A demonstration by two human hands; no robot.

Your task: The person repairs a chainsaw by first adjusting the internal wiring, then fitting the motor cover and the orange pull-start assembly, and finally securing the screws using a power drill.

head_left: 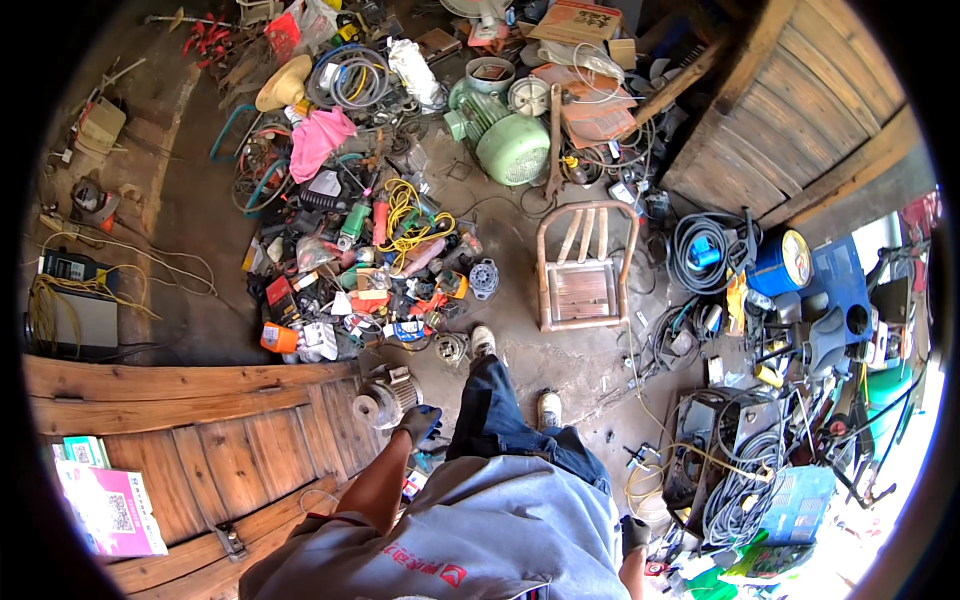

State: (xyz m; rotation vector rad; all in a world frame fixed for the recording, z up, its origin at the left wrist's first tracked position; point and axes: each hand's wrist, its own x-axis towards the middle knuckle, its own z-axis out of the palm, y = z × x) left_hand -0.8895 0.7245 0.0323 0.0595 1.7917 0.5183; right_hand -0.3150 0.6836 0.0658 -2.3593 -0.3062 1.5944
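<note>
A grey finned electric motor [388, 397] is set on the concrete floor [590, 375], at the right-hand end of the plank door [235, 435], near that door's far corner; whether door and motor are touching cannot be told. The left hand [421, 424], covered by what looks like a dark glove, is held just beside the motor, on its right and slightly nearer the body. Its fingers are too small and dark to be read, so neither their closure nor any contact with the casing can be confirmed. The right hand [634, 535], also dark-covered, is partly hidden by the grey shirt [450, 520]; its state cannot be told either.

The motor is thus placed ahead and to the left of the body, with the left hand by far the nearer and the right well apart, across the torso. Its long axis is slanted: the round end is pointed toward the near left, the finned body toward the far right. The left shoe [483, 340] is planted beyond it to the right, with a round metal part [452, 348] lying between.
</note>
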